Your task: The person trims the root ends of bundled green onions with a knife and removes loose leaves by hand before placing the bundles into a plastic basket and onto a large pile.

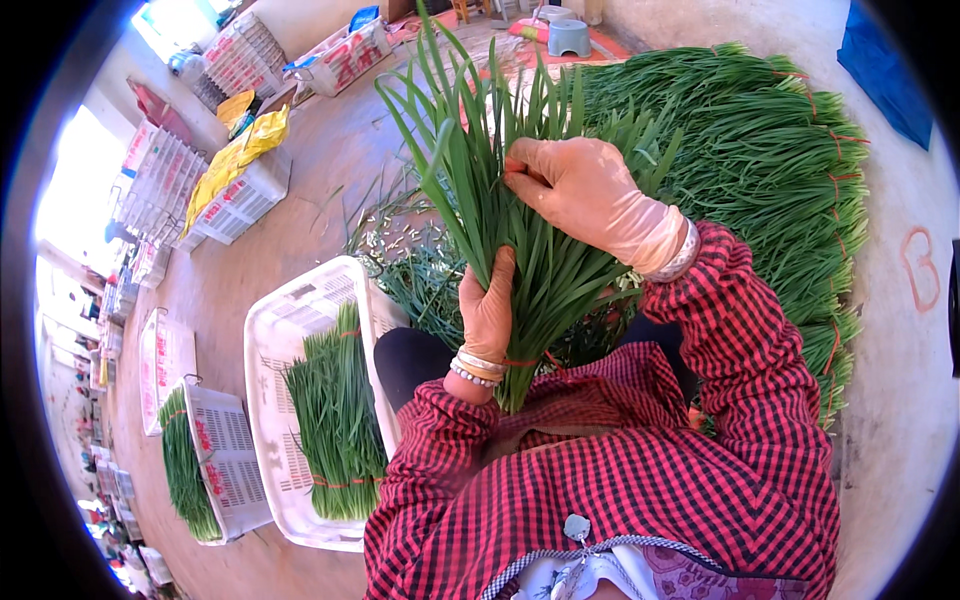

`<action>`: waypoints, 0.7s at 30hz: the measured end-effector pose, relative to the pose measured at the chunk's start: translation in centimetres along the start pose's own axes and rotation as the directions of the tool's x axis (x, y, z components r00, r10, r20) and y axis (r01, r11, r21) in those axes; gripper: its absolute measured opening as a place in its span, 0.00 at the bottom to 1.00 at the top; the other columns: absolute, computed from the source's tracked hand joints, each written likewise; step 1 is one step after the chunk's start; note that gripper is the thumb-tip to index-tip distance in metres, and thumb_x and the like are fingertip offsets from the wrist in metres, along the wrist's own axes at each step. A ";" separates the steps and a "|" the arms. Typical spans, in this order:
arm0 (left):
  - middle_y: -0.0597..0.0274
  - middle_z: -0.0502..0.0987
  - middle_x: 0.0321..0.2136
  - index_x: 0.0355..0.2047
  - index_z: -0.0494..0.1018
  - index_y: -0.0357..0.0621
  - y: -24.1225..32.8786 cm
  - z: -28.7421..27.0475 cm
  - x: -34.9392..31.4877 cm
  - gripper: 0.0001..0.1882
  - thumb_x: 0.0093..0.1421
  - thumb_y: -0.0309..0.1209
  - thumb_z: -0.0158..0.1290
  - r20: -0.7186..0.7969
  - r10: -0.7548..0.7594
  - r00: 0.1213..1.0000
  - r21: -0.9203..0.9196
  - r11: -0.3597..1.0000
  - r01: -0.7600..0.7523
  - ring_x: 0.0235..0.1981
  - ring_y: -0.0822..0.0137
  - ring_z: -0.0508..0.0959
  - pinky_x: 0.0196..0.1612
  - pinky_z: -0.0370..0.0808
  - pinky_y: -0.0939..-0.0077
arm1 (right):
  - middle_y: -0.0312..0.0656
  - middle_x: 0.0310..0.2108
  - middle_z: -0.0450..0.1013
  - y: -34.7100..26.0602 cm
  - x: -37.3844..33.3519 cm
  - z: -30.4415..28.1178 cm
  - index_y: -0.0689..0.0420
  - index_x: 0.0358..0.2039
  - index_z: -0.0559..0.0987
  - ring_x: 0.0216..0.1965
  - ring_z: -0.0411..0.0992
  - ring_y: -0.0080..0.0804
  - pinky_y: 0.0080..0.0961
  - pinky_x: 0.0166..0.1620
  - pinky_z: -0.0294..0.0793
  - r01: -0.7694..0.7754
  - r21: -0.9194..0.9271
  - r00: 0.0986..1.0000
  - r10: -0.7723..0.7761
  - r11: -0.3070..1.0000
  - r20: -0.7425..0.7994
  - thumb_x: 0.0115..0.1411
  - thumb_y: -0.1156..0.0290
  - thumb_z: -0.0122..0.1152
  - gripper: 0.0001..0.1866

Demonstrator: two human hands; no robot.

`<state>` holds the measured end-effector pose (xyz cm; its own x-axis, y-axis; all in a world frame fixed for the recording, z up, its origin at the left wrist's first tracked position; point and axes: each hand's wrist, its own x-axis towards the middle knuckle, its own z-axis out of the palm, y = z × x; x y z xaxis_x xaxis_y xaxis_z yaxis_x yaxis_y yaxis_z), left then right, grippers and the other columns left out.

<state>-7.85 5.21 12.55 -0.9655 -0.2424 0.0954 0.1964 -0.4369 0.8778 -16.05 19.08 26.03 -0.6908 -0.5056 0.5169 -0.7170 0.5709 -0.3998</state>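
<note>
A large bunch of garlic chives (540, 250) with long flat green leaves stands upright in front of my chest, leaf tips pointing away from me. A thin red band (520, 363) circles it near the stem ends. My left hand (487, 312), gloved and with bracelets at the wrist, is closed round the bunch's left side, thumb up. Over the leaves, my right hand (590, 200), also gloved, has thumb and fingers pinched together. A small orange-red bit shows at its fingertips; whether it is separate from the glove I cannot make out.
Banded chive bunches (740, 170) lie stacked on the right. At my left, a white plastic crate (265, 400) holds more chives, beside another crate (235, 460). Loose trimmings (420, 275) litter the floor ahead. Stacked crates (160, 180) line the left; a grey-blue stool (569, 38) stands far off.
</note>
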 end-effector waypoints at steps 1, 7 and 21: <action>0.68 0.77 0.45 0.52 0.73 0.37 -0.2 -0.2 0.1 0.16 0.68 0.32 0.53 -0.002 -0.004 1.000 -0.005 1.000 0.004 0.43 0.76 0.74 0.48 0.72 0.79 | 0.45 0.24 0.76 0.1 -0.3 0.0 0.53 0.38 0.79 0.28 0.77 0.45 0.37 0.31 0.74 0.009 -0.010 1.000 -0.009 1.000 0.001 0.60 0.62 0.60 0.10; 0.68 0.77 0.44 0.51 0.74 0.37 -0.5 -0.8 0.5 0.16 0.68 0.34 0.54 -0.034 -0.047 0.998 0.015 0.999 0.048 0.42 0.76 0.74 0.47 0.72 0.79 | 0.48 0.19 0.71 2.5 -1.4 -0.3 0.53 0.35 0.74 0.24 0.75 0.50 0.41 0.26 0.74 0.115 -0.319 0.992 -0.122 0.941 -0.002 0.61 0.66 0.58 0.05; 0.55 0.75 0.54 0.55 0.71 0.40 1.1 -5.1 6.3 0.21 0.69 0.41 0.44 0.047 -0.136 0.990 -0.777 0.618 0.122 0.53 0.56 0.76 0.58 0.73 0.57 | 0.42 0.53 0.74 15.9 -13.0 3.9 0.58 0.63 0.67 0.52 0.72 0.29 0.27 0.58 0.70 -0.389 0.439 0.921 0.324 0.810 0.217 0.58 0.62 0.68 0.35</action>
<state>-12.83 -1.23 11.68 -0.9902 -0.1396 -0.0028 0.1365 -0.9724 0.1893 -18.82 32.17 9.99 -0.8886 -0.4211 0.1817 -0.3531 0.3753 -0.8570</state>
